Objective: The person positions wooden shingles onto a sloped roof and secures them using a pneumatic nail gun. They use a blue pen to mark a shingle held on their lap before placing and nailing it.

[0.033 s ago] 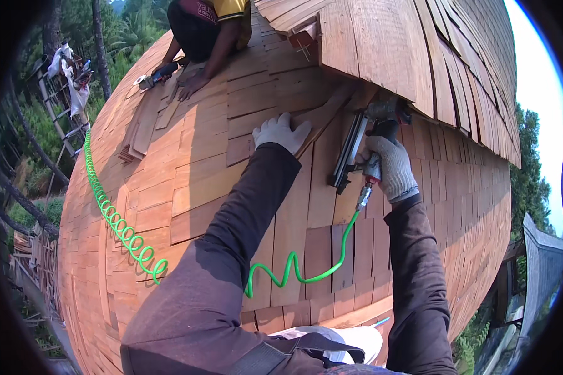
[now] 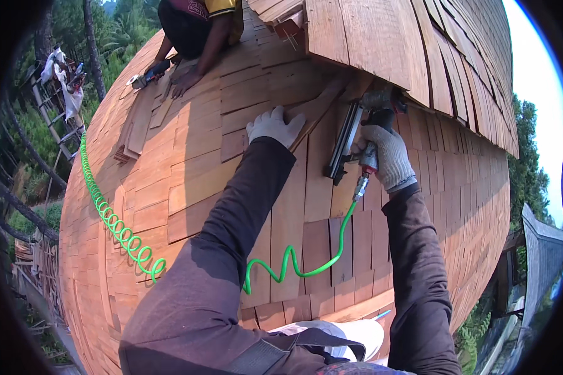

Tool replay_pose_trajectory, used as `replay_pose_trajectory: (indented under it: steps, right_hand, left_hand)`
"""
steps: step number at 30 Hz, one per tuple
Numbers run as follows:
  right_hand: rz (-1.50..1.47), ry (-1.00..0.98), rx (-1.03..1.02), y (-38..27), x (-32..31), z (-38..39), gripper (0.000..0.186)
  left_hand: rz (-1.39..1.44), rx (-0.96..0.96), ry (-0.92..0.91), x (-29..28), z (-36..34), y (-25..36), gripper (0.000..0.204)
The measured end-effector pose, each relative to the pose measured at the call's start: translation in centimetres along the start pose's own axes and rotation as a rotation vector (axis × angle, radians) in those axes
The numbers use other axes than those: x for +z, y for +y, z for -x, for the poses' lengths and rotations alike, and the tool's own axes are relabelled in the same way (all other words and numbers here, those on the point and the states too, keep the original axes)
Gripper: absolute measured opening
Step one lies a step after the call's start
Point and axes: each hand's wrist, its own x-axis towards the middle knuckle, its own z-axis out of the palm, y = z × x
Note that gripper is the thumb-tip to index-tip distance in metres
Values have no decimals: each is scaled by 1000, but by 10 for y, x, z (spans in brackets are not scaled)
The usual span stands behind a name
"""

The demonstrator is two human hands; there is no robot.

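Observation:
My right hand (image 2: 388, 156), in a pale knit glove, is wrapped round the handle of a pneumatic nail gun (image 2: 348, 139). The gun's head reaches up under the edge of the overhanging shingles (image 2: 378, 47), and its tip is hidden there. From the handle's end fitting runs a green coiled air hose (image 2: 322, 270). My left hand (image 2: 274, 127), gloved too, lies on the wooden shingles with its fingers spread. Beside its fingertips a narrow, slanting wood piece (image 2: 319, 112) runs up toward the overhang.
At the upper left a person (image 2: 197, 37) crouches on the roof, one hand by an angle grinder (image 2: 149, 75). Loose shingles (image 2: 137, 128) lie stacked below. More hose (image 2: 116, 225) crosses the left side of the curved shingle roof. Trees and a ladder-like frame (image 2: 47, 112) stand beyond its edge.
The whole view has shifted slightly. Against the roof, my hands and the nail gun show no clear movement.

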Motion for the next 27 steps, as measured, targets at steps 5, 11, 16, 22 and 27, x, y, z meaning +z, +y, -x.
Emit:
replay_pose_trajectory:
  steps: [5, 11, 16, 22, 27]
  right_hand:
    - [-43, -13, -5, -2, -17, -28, 22]
    - [69, -38, -115, 0, -37, -39, 18]
    - [47, 94, -40, -11, -6, -37, 21]
    - [146, 25, -116, -19, -26, -57, 21]
    - [-6, 46, -62, -11, -26, -65, 26]
  left_hand:
    - [-49, 35, 75, 14, -5, -1, 78]
    - [-14, 80, 14, 24, -6, -1, 79]
    - [-27, 153, 55, 33, -31, -33, 80]
    - [-61, 165, 41, 31, -26, -19, 64]
    - [-119, 147, 91, 31, -22, -18, 36]
